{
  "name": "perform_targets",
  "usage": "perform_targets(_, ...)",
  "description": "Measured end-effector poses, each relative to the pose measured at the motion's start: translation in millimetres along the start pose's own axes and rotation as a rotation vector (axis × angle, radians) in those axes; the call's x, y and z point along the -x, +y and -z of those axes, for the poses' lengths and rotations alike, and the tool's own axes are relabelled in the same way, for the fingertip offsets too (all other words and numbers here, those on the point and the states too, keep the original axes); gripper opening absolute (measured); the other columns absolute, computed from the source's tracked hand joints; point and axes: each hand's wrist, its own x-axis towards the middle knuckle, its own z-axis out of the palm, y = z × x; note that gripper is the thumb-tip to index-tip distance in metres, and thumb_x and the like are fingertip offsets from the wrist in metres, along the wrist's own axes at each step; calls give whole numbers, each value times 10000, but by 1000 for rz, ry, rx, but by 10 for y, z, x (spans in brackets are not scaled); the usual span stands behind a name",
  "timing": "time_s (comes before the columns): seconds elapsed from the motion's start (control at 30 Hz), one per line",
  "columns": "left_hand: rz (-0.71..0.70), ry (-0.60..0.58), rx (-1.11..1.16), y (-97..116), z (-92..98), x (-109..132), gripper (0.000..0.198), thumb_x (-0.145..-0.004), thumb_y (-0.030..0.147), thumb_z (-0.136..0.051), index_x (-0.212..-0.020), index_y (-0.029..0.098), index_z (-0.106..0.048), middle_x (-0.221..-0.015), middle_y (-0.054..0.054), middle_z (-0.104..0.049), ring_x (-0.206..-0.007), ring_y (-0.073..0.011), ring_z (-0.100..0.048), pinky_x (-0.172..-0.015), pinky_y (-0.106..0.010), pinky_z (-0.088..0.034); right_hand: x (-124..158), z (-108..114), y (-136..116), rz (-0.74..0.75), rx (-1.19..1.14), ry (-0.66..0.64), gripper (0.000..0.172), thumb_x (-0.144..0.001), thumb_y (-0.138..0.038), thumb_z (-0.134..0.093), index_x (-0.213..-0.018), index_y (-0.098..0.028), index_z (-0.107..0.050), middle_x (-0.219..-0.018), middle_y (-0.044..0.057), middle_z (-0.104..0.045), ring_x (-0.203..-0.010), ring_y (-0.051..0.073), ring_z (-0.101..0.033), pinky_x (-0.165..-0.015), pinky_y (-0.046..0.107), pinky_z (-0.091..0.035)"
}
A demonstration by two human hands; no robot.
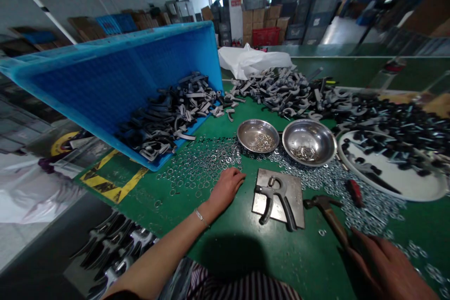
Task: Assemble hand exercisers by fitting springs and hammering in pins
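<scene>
We find no word, number or brand clear enough to read. A small red sign (236,2) on the far wall is too blurred for us to make out, and the yellow-and-black striped marking (112,179) at the counter's (246,248) left edge bears no lettering.

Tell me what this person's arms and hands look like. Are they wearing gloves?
No gloves: the left hand and the right hand are both bare. The left forearm has no sleeve on it, and a thin silvery bracelet sits at the wrist. Near the body there is striped clothing with dark and light stripes. The right hand looks blurry, and its arm is out of the picture.
</scene>
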Motion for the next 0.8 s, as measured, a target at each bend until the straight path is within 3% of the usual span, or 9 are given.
perform_targets(0.13, -34, -116, -94, -120, -78, -180, 174, -964, 156, -485, -935, 137, -655, -926, -71, -607, -938, -207, -570, -897, -362, -482, 5, 38, -45, -140, -127, -133, 435, -896, -616, -480, -970, -227, -660, -856, 126, -685, -703, 289, -688, -651, 443, -589)
perform_targets(0.2, -30, -115, -76, -116, -71, -226, 170, -958, 147, -485, -871, 132, -630, -879, -68, -610, -898, -208, -587, -884, -365, -489, -104, 163, -113, -187, -227, -92, 409, -885, -614, -486, -906, -239, -647, -827, 127, -693, -680, 284, -695, -633, 424, -597)
perform_targets(0.3, 9, -92, -5, -78, 18, -195, 131, -951, 176, -506, -884, 147, -614, -880, -67, -636, -858, -201, -616, -825, -340, -509, -235, 373, -256, -222, -384, -24, 371, -853, -592, -552, -1005, -264, -635, -910, 149, -728, -731, 294, -721, -614, 386, -606)
perform_targets(0.43, 252, -47, 533, 40, 123, -64, 50, -892, 208, -570, -893, 173, -605, -780, -10, -661, -731, -156, -656, -715, -281, -527, -353, 540, -540, -180, -512, -193, 343, -896, -545, -523, -1120, -312, -638, -1030, 115, -764, -835, 287, -751, -610, 333, -613)
perform_targets(0.5, 363, -47, 829, 102, 141, -24, 108, -847, 260, -633, -901, 170, -608, -732, 10, -656, -681, -144, -665, -685, -270, -533, -450, 588, -703, -151, -501, -231, 335, -924, -542, -479, -1107, -304, -628, -966, 87, -775, -794, 272, -753, -622, 329, -611)
perform_targets(0.6, 432, -48, 1038, 127, 176, -2, 208, -812, 326, -689, -918, 155, -638, -747, 1, -668, -683, -142, -670, -693, -271, -533, -653, 604, -905, -125, -418, -209, 336, -961, -537, -388, -1057, -285, -588, -796, 66, -747, -638, 251, -722, -544, 327, -568)
perform_targets(0.7, 424, -109, 1004, 100, 247, 83, 193, -824, 321, -686, -897, 143, -672, -718, -4, -663, -666, -135, -652, -683, -260, -513, -829, 543, -990, -72, -290, -283, 307, -960, -519, -390, -883, -268, -549, -669, 47, -690, -537, 250, -679, -497, 332, -510)
perform_targets(0.8, 345, -244, 872, 234, 299, 327, 153, -849, 295, -669, -843, 145, -698, -774, -20, -676, -650, -126, -636, -648, -249, -499, -875, 469, -979, -42, -359, -370, 299, -989, -498, -366, -911, -272, -545, -712, 41, -699, -618, 234, -696, -553, 308, -511)
